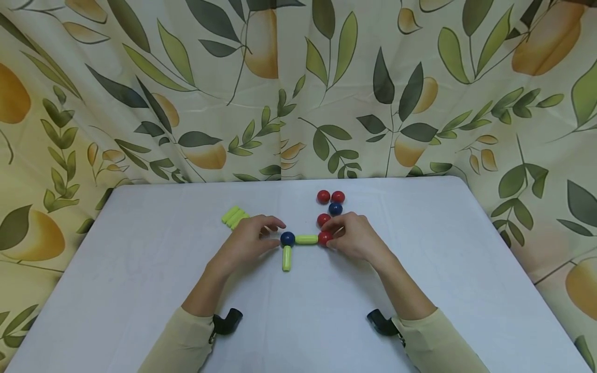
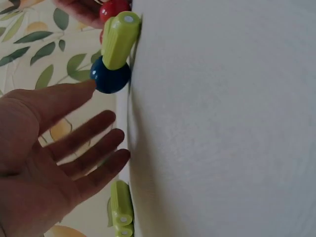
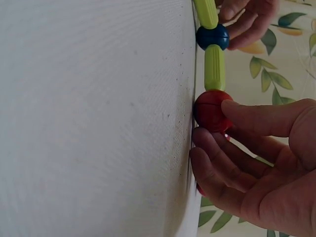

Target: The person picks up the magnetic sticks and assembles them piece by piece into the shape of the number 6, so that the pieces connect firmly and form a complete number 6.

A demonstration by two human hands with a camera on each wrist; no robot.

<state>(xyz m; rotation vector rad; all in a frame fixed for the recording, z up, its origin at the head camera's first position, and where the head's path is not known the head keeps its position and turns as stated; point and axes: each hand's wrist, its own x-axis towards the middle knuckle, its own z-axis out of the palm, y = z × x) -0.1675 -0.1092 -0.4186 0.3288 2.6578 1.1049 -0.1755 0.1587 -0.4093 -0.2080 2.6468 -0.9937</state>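
A yellow-green stick joins a blue ball to a red ball on the table. A second stick runs from the blue ball toward the near edge. My right hand pinches the red ball between thumb and fingers at the right end. On the other side, my left hand is spread loosely, holding nothing. Its thumb tip is right at the blue ball in the left wrist view. Silver discs show on the stick ends.
Several loose yellow-green sticks lie side by side beyond my left hand. Behind my right hand are loose red balls and another blue ball. A white cloth covers the table, and a leaf-patterned curtain hangs behind it.
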